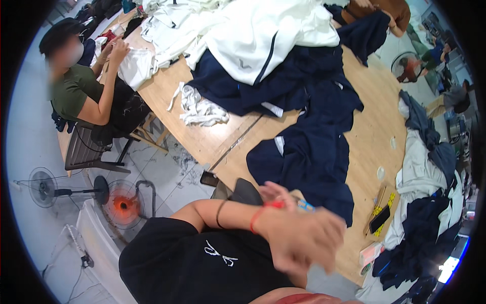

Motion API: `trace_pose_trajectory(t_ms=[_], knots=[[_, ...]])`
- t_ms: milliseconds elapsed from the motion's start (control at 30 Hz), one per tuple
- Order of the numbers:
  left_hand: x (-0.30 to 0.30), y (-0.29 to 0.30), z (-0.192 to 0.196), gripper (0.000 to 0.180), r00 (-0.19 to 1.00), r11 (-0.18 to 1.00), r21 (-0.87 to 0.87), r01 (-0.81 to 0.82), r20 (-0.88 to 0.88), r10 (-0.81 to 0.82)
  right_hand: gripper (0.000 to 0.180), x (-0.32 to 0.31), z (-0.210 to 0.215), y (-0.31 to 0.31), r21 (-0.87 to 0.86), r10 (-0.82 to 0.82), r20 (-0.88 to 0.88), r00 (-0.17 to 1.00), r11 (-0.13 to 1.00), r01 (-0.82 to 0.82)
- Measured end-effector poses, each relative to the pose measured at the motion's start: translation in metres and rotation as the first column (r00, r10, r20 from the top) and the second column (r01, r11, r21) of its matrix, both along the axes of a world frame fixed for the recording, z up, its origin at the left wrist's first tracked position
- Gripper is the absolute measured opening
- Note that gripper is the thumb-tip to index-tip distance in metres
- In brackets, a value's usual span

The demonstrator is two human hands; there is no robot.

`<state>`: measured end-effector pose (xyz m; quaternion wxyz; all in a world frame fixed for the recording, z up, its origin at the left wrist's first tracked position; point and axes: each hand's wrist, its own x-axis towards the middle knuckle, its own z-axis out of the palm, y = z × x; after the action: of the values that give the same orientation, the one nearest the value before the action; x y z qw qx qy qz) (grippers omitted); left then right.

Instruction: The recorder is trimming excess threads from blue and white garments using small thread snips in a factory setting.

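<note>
My left hand (306, 240) is raised across the near edge of the table, its fingers bent and smeared by motion. A red cord bracelet (257, 218) circles its wrist, and a dark band sits higher on the forearm. Behind it, my right hand (277, 194) shows only in part, blurred; its arm is mostly hidden. Close by that hand is a small blue-and-white item (305, 204) whose kind I cannot make out. Just beyond both hands lies a navy garment piece (309, 157), spread on the wooden table (197, 144).
White garments (263, 30) heap over navy ones at the table's far side, beside white fabric strips (200, 109). A phone (379, 219) lies at the right. More clothes (425, 172) hang beyond. A seated person (83, 96) works left, near fans (124, 202); another person handles navy cloth far right.
</note>
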<state>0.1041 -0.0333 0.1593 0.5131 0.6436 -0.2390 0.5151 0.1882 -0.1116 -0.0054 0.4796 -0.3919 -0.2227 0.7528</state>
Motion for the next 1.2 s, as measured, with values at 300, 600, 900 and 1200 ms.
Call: trace_pose_trajectory(t_ms=[300, 600, 900, 1200], knots=[[0.01, -0.023, -0.02, 0.012, 0.972, 0.975, 0.111, -0.192, -0.112, 0.205, 0.026, -0.023, 0.053, 0.003, -0.139, 0.113, 0.517, 0.848, 0.989, -0.047], [-0.026, 0.027, -0.097, 0.013, 0.688, 0.998, -0.047, -0.039, -0.726, -0.007, 0.014, 0.059, 0.064, 0.017, 0.418, -0.663, 0.482, 0.572, 0.748, 0.516], [-0.045, 0.032, -0.184, 0.033, 0.536, -0.068, -0.954, 0.291, 0.222, -0.815, 0.016, 0.051, 0.088, 0.007, 0.651, -0.772, 0.565, 0.292, 0.634, 0.417], [-0.061, 0.025, -0.096, 0.03, 0.622, 0.752, -0.568, -0.336, -0.733, -0.276, 0.015, 0.062, 0.107, 0.012, 0.548, -0.524, 0.789, 0.322, 0.836, 0.019]])
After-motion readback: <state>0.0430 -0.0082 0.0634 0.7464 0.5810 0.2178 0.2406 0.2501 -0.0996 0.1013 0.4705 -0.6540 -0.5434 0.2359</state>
